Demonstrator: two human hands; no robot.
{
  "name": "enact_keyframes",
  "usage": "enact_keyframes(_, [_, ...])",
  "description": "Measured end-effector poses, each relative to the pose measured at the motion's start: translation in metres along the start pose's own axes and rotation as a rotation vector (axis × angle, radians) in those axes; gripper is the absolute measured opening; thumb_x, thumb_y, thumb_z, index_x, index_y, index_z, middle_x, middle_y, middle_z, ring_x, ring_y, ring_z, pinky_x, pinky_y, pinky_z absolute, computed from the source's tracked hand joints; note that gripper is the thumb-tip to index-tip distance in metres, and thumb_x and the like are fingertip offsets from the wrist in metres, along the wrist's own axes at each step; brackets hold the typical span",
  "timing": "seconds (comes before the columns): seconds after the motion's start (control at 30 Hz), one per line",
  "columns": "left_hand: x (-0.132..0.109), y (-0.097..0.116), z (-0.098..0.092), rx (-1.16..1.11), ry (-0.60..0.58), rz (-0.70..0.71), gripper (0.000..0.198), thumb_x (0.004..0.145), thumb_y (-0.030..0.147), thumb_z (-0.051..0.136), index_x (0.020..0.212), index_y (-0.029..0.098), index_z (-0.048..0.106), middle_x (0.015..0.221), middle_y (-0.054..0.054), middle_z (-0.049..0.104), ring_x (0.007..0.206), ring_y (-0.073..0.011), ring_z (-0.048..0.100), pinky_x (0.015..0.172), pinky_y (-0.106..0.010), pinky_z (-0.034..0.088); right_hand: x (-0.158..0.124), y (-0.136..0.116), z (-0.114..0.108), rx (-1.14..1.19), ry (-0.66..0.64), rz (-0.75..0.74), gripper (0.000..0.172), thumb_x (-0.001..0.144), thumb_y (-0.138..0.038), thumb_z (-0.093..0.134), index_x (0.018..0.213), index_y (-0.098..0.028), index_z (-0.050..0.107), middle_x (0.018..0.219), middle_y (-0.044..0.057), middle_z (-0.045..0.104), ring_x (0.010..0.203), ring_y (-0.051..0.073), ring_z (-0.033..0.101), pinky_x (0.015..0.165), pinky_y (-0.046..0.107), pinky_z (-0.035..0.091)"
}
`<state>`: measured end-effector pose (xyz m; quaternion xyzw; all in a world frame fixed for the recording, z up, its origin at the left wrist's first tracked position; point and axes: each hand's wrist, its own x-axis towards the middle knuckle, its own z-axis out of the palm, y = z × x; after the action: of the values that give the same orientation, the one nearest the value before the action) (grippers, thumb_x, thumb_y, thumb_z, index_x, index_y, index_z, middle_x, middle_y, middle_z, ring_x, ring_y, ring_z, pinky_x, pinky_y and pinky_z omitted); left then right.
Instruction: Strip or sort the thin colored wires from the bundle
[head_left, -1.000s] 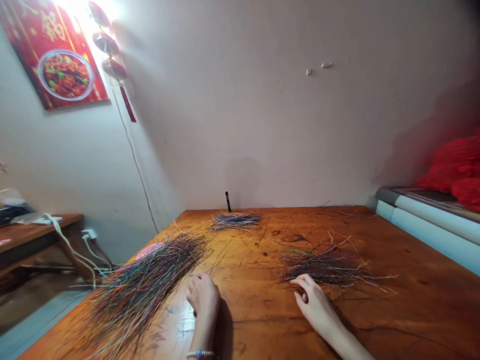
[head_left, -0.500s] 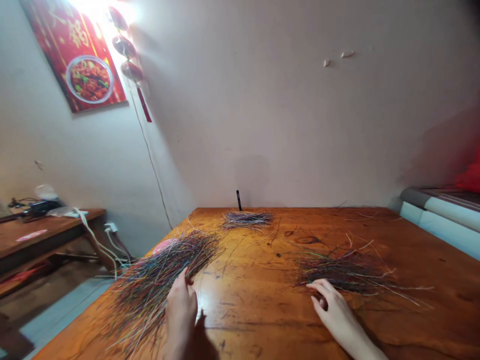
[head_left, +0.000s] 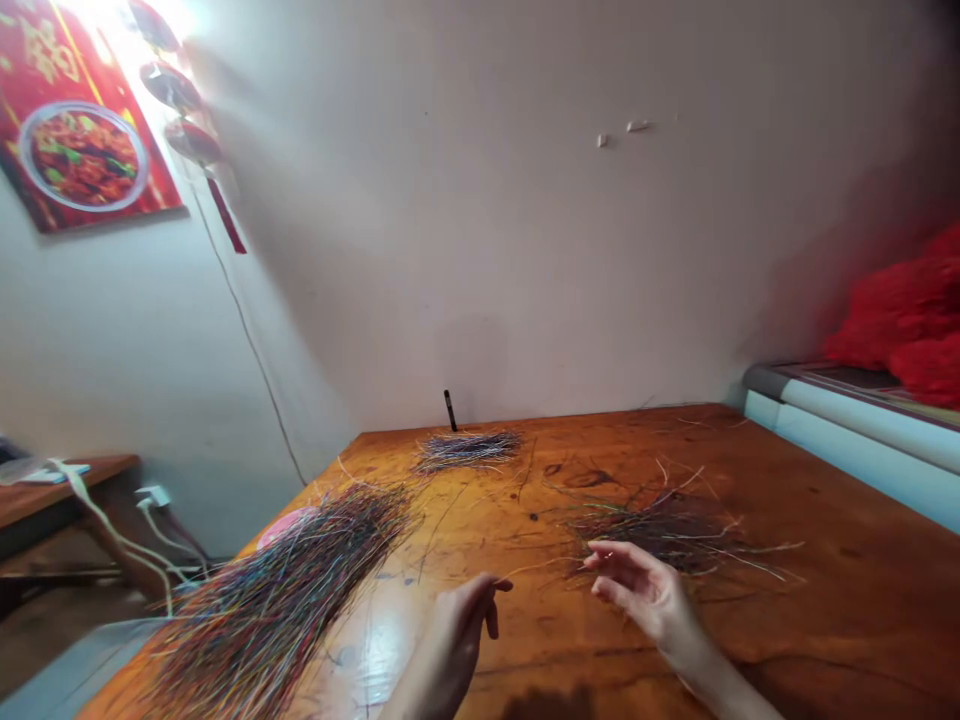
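Note:
My left hand (head_left: 469, 625) is above the middle of the table, fingers curled together. A thin pale-orange wire (head_left: 541, 567) stretches from its fingertips towards my right hand; the exact grip is hard to make out. My right hand (head_left: 645, 595) is open, thumb and fingers apart, at the near left edge of a loose bunch of thin wires (head_left: 675, 530). To the left lies a large pile of thin multicoloured wires (head_left: 285, 590). Farther back, a smaller, neater bundle of wires (head_left: 471, 451) rests on the table.
The wooden table (head_left: 750, 620) meets the wall at its far edge. A black pen (head_left: 449, 410) stands upright behind the small bundle. A pink round patch (head_left: 286, 526) shows beside the large pile. At right is a pale bench-like surface (head_left: 847, 440) with red material (head_left: 907, 320) on it.
My left hand has moved right, away from the large pile, with a thin wire now by its fingertips. My right hand's fingers have spread. The view has turned right.

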<state>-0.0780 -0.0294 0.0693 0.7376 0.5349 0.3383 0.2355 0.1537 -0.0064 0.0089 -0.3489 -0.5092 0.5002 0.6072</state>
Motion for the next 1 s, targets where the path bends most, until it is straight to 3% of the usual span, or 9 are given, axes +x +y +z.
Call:
enact_keyframes(0.17, [0.014, 0.002, 0.006, 0.271, -0.077, -0.009, 0.034, 0.083, 0.014, 0.033, 0.097, 0.021, 0.064, 0.072, -0.003, 0.066, 0.071, -0.0164, 0.060, 0.073, -0.027, 0.046, -0.001, -0.015, -0.002, -0.041, 0.060, -0.041, 0.018, 0.071, -0.035, 0.067, 0.079, -0.018, 0.067, 0.074, 0.004, 0.066, 0.066, 0.016, 0.061, 0.061, 0.026, 0.051])
enact_keyframes(0.27, [0.016, 0.008, 0.027, 0.573, 0.165, 0.054, 0.042, 0.078, 0.007, 0.039, 0.114, 0.021, 0.057, 0.113, -0.009, 0.060, 0.106, -0.0239, 0.051, 0.093, -0.039, 0.036, -0.002, -0.014, -0.001, -0.093, 0.116, -0.053, 0.020, 0.071, -0.038, 0.066, 0.074, -0.018, 0.068, 0.066, 0.003, 0.065, 0.061, 0.016, 0.060, 0.056, 0.024, 0.049])
enact_keyframes(0.33, [0.017, 0.017, 0.046, 0.665, 0.257, 0.221, 0.047, 0.078, 0.008, 0.044, 0.123, 0.020, 0.049, 0.127, -0.010, 0.049, 0.119, -0.0260, 0.041, 0.099, -0.042, 0.029, -0.001, -0.011, -0.001, -0.145, 0.118, -0.059, 0.021, 0.071, -0.039, 0.065, 0.075, -0.018, 0.069, 0.065, 0.003, 0.064, 0.060, 0.016, 0.059, 0.056, 0.024, 0.048])
enact_keyframes(0.43, [0.022, 0.026, 0.077, 0.539, 0.142, 0.492, 0.041, 0.079, 0.017, 0.052, 0.120, 0.021, 0.050, 0.111, -0.007, 0.062, 0.102, -0.0208, 0.056, 0.093, -0.035, 0.040, 0.000, -0.009, 0.001, -0.242, 0.077, -0.101, 0.022, 0.073, -0.040, 0.063, 0.069, -0.018, 0.068, 0.067, 0.004, 0.064, 0.064, 0.016, 0.058, 0.059, 0.024, 0.047])
enact_keyframes(0.5, [0.027, 0.024, 0.092, 0.421, 0.202, 0.520, 0.032, 0.084, 0.016, 0.047, 0.115, 0.020, 0.054, 0.085, -0.004, 0.068, 0.077, -0.0156, 0.063, 0.086, -0.032, 0.045, 0.001, -0.009, 0.001, -0.278, 0.065, -0.115, 0.025, 0.074, -0.040, 0.061, 0.064, -0.017, 0.066, 0.068, 0.004, 0.064, 0.066, 0.017, 0.057, 0.061, 0.024, 0.045])
enact_keyframes(0.57, [0.031, 0.018, 0.101, 0.315, 0.267, 0.538, 0.028, 0.085, 0.015, 0.044, 0.110, 0.022, 0.057, 0.075, -0.002, 0.068, 0.067, -0.0134, 0.063, 0.079, -0.030, 0.048, 0.002, -0.008, 0.002, -0.274, 0.055, -0.093, 0.027, 0.074, -0.041, 0.060, 0.063, -0.017, 0.065, 0.067, 0.004, 0.063, 0.065, 0.017, 0.057, 0.060, 0.024, 0.045])
enact_keyframes(0.7, [0.031, 0.007, 0.104, 0.105, 0.298, 0.486, 0.025, 0.085, 0.016, 0.046, 0.104, 0.023, 0.061, 0.071, -0.001, 0.068, 0.063, -0.0121, 0.062, 0.065, -0.024, 0.051, 0.001, -0.010, 0.006, -0.199, 0.048, -0.005, 0.028, 0.073, -0.045, 0.061, 0.071, -0.017, 0.063, 0.067, 0.003, 0.062, 0.065, 0.017, 0.057, 0.061, 0.024, 0.045])
enact_keyframes(0.83, [0.027, 0.007, 0.101, -0.043, 0.288, 0.367, 0.018, 0.082, 0.017, 0.050, 0.090, 0.021, 0.065, 0.075, -0.002, 0.069, 0.067, -0.0133, 0.064, 0.065, -0.023, 0.051, -0.003, -0.015, 0.009, -0.162, 0.043, 0.049, 0.031, 0.074, -0.047, 0.058, 0.078, -0.017, 0.062, 0.074, 0.004, 0.063, 0.070, 0.017, 0.058, 0.063, 0.023, 0.046])
enact_keyframes(1.0, [0.024, 0.007, 0.104, -0.104, 0.269, 0.362, 0.014, 0.080, 0.015, 0.052, 0.083, 0.017, 0.066, 0.068, -0.003, 0.066, 0.061, -0.0125, 0.060, 0.060, -0.021, 0.049, -0.004, -0.018, 0.009, -0.097, 0.013, 0.099, 0.030, 0.074, -0.046, 0.059, 0.076, -0.017, 0.064, 0.072, 0.003, 0.062, 0.068, 0.016, 0.056, 0.062, 0.024, 0.045])
